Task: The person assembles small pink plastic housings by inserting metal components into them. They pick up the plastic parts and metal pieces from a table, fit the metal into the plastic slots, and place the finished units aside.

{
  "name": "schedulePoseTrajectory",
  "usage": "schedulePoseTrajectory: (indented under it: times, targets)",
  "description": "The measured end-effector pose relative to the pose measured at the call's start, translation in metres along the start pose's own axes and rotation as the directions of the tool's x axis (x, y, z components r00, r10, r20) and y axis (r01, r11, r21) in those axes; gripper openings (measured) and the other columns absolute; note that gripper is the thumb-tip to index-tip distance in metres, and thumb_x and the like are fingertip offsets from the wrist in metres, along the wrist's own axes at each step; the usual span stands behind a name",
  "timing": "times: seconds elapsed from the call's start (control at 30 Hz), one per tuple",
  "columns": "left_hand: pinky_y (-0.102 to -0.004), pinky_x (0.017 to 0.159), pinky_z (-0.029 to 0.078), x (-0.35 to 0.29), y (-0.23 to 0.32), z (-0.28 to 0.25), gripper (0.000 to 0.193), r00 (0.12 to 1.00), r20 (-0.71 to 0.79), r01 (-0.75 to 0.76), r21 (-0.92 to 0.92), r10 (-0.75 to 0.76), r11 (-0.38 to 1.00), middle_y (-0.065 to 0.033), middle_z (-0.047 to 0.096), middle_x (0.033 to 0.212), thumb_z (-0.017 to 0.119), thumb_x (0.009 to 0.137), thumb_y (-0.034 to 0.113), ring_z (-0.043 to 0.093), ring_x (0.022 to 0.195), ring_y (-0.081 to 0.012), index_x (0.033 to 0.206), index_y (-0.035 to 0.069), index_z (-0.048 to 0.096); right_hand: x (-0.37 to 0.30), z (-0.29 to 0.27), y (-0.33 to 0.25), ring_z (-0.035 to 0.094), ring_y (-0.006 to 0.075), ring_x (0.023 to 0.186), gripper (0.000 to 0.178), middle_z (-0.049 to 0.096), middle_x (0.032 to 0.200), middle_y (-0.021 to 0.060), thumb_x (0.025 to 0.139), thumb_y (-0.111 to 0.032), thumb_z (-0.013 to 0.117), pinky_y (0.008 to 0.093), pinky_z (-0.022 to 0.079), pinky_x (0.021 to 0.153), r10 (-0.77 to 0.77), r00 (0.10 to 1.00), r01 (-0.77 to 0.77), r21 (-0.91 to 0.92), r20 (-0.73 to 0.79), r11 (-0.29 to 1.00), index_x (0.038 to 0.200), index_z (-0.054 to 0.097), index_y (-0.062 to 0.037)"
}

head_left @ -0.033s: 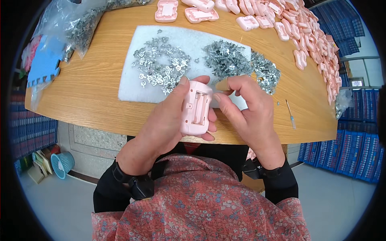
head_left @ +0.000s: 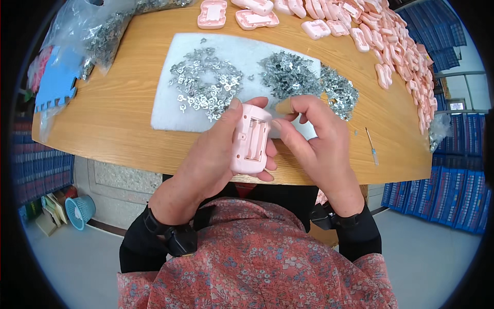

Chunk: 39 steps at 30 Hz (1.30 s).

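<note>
My left hand [head_left: 208,152] is wrapped round a pale pink plastic casing [head_left: 241,149], its thumb along the left edge and fingertips showing past the right. A long open battery compartment with metal contacts faces up. Close to the casing's upper right corner is my right hand [head_left: 321,139], its thumb and forefinger drawn together in a pinch. A tan cover wraps that forefinger's tip. Anything between the two tips is too small to make out. Beyond the hands, a white foam sheet [head_left: 163,105] carries loose metal contact pieces [head_left: 206,85] and a denser heap of metal parts [head_left: 290,74].
Pink casings [head_left: 370,31] are piled along the far right of the wooden table [head_left: 118,123]. A thin screwdriver [head_left: 374,152] lies near the right edge. At the far left are a plastic bag of metal parts [head_left: 105,38] and a blue foam mat [head_left: 55,77].
</note>
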<state>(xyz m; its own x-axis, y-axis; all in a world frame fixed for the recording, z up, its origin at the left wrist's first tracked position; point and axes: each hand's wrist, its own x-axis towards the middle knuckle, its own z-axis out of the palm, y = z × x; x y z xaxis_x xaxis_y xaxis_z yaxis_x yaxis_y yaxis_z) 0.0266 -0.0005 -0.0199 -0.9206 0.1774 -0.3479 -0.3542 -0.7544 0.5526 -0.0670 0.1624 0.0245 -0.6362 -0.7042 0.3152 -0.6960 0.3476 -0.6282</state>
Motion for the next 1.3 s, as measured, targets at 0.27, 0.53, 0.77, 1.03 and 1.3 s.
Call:
schedulePoseTrajectory:
  times: [0.27,0.53,0.77,1.03,1.3]
  targets:
    - [-0.0347,0.059,0.060,0.000,-0.005,0.003,0.067,1.000,0.024,-0.018,0.088,0.016,0.996,-0.0113,0.064,0.086,0.022,0.108,0.056,0.068,0.071,-0.0208,0.154,0.009,0.030,-0.013,0.004,0.015,0.061,0.0078,0.070,0.017,0.067,0.085,0.0063,0.095,-0.008,0.064,0.0264,0.050,0.066,0.256,0.954,-0.300,0.439,0.157,0.847,0.110,0.064,-0.0015]
    - [-0.0372,0.057,0.061,-0.001,-0.002,0.008,0.066,1.000,-0.004,-0.019,0.095,0.019,0.995,-0.0150,0.066,0.084,0.017,0.109,0.053,0.069,0.068,-0.0251,0.156,0.008,0.026,-0.009,0.006,0.007,0.062,0.0067,0.073,0.018,0.067,0.087,0.0046,0.099,-0.007,0.056,0.0246,0.051,0.069,0.348,0.896,-0.444,0.543,0.275,0.713,0.115,0.061,-0.0002]
    - [-0.0361,0.058,0.061,-0.002,-0.006,0.008,0.065,0.999,-0.002,-0.052,0.176,0.053,0.983,-0.0157,0.066,0.085,0.018,0.109,0.052,0.069,0.068,-0.0250,0.156,0.008,0.027,-0.009,0.002,0.002,0.063,0.0068,0.075,0.016,0.067,0.090,0.0032,0.099,-0.008,0.057,0.0237,0.051,0.070,0.358,0.884,-0.465,0.491,0.300,0.737,0.113,0.060,0.0000]
    - [-0.0356,0.063,0.061,-0.002,-0.009,0.006,0.068,0.999,0.041,-0.021,0.152,0.015,0.988,-0.0136,0.064,0.089,0.023,0.108,0.055,0.068,0.073,-0.0224,0.157,0.008,0.025,-0.011,0.000,0.000,0.059,0.0048,0.092,0.023,0.064,0.100,0.0008,0.100,-0.008,0.060,0.0213,0.048,0.081,0.366,0.841,-0.538,0.550,0.398,0.639,0.121,0.057,0.0002]
    - [-0.0320,0.070,0.058,-0.005,-0.004,0.012,0.049,0.983,-0.097,-0.106,0.413,0.159,0.905,-0.0125,0.067,0.089,0.032,0.110,0.037,0.068,0.076,-0.0192,0.147,0.006,0.043,-0.017,-0.001,0.017,0.061,0.0049,0.084,0.022,0.065,0.095,0.0001,0.099,-0.010,0.062,0.0216,0.050,0.078,0.372,0.823,-0.561,0.720,0.429,0.408,0.118,0.058,-0.0002]
